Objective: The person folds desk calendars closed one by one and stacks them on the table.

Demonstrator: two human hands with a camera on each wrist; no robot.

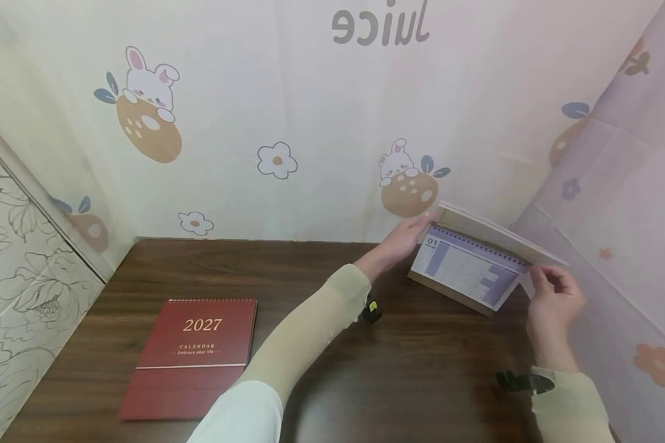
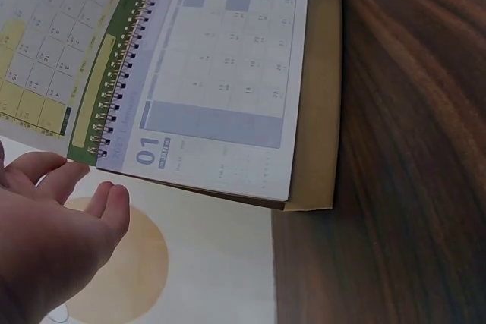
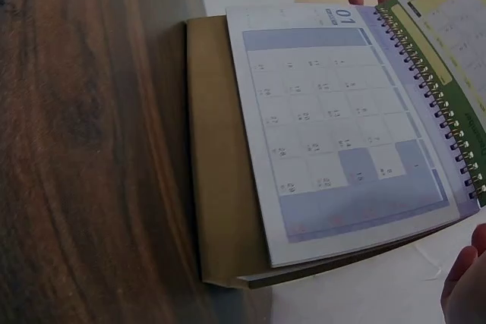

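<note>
Head view: spiral-bound desk calendar [image 1: 465, 267] sits at the far right of the wood-grain surface [image 1: 410, 381], close to the printed cloth backdrop [image 1: 321, 117], leaning back, January page facing out; can't tell if its base bears fully on the wood. Right hand [image 1: 556, 304] at the right end of the binding, thumb and index apparently pinching the corner, others curled. Left hand [image 1: 401, 237] at the opposite end, fingers mostly straight by the corner; thumb hidden, so can't tell whether they grip. Should be light overall: base stiff, leaves thin and bendy, easy to crease or tear near the holes. Smooth paper could slip if pinched loosely. Best hold for leaves: both outer corners by the binding, lifted evenly; for the whole thing, the kraft-brown base [image 2: 320, 104], looks like folded card with crisp edges. Twin-loop wire binding [image 3: 434, 100] is thin metal by the look, could snag or bend if squeezed. Green-banded leaf [image 2: 42, 55] angles up from the wire, yellow grid cells. Red 2027 calendar [image 1: 199, 338] lies well apart on the left, untouched, matte-looking cover, gold lettering, pale stripe across it, spiral along the top edge.
</note>
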